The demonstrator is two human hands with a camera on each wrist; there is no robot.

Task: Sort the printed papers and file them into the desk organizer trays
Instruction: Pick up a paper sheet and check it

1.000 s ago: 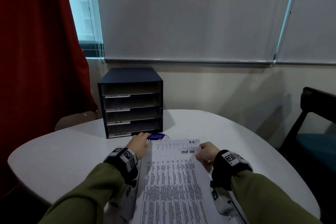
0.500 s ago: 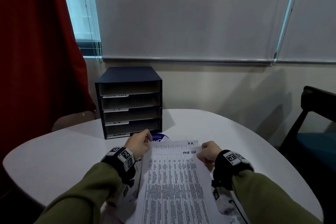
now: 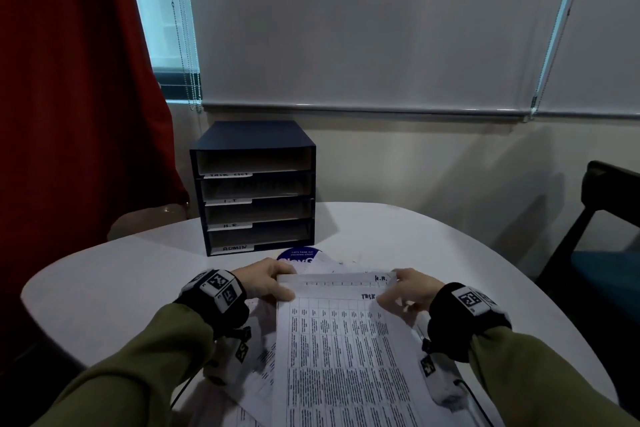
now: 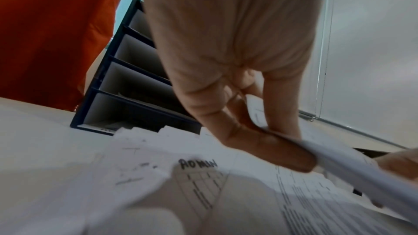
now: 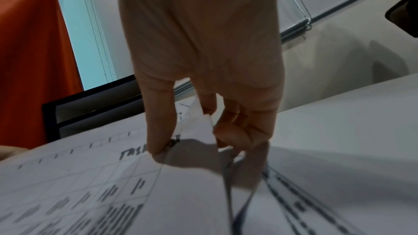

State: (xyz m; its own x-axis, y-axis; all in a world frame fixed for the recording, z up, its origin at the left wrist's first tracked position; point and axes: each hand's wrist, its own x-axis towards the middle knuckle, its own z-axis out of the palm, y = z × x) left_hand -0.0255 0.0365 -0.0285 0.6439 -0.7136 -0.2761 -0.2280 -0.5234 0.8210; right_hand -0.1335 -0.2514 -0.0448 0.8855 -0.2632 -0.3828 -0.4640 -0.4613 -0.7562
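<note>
Head view is showing you lifting the top sheets [image 3: 343, 350] off the pile [image 3: 258, 364] where, a second ago, they were lying flat under your fingertips; both hands have since curled onto the far corners. Your left hand [image 3: 266, 279] is pinching the far left corner, thumb on top and fingers beneath, as the left wrist view is confirming, and your right hand [image 3: 403, 291] is pinching the far right corner by the handwritten "TASK" heading, with a second sheet marked "H.R." peeking out just behind. So both hands are clamped on paper, set apart at opposite corners. That is suggesting the picking-up stage is under way and the sorting proper is only beginning, since the right wrist view is showing more than one sheet fanning between your fingers. The sheets are hanging between your hands, just above the rest of the pile on the worktop [image 3: 104, 288]; one loose page there is reading "ADMIN" in the left wrist view. The organizer [image 3: 254, 191] is standing just beyond your left hand, its four trays labelled Task List, I.T, H.R and Admin from top to bottom, so the top tray is probably the target for the front sheet.
</note>
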